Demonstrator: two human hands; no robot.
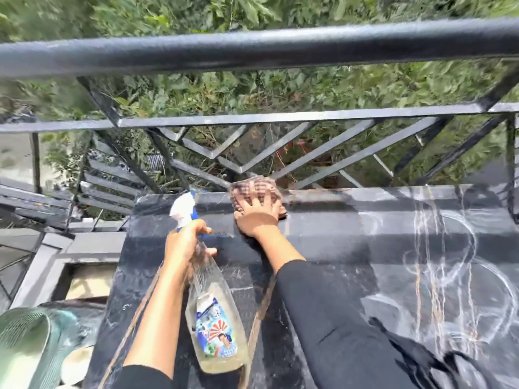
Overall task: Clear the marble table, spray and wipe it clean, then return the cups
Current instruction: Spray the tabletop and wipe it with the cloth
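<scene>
Off the near left corner of the marble table (337, 248) we find a green ribbed plastic thing (31, 338) with pale rounded shapes tucked beside it. These may be the cups set aside, but we cannot tell. We see no cup on the slab, so we judge the clearing done.

Over the table's left part, the left hand (186, 242) is wrapped round the neck of the spray bottle (216, 318). The bottle's white and blue nozzle points toward the far edge. We take it that the bottle is held ready so more liquid can go down without swapping tools.

Just right of it, at the table's far edge below the black railing (252, 51), the right hand (257, 214) lies flat on a checked cloth (252, 186). Its fingers are spread, pressing the cloth onto the stone, and the broad palm gives an even push. The two hands are near each other but apart.

Across the table's right part we see white looping smears (455, 265), so we judge the wiping has much left to cover there.
</scene>
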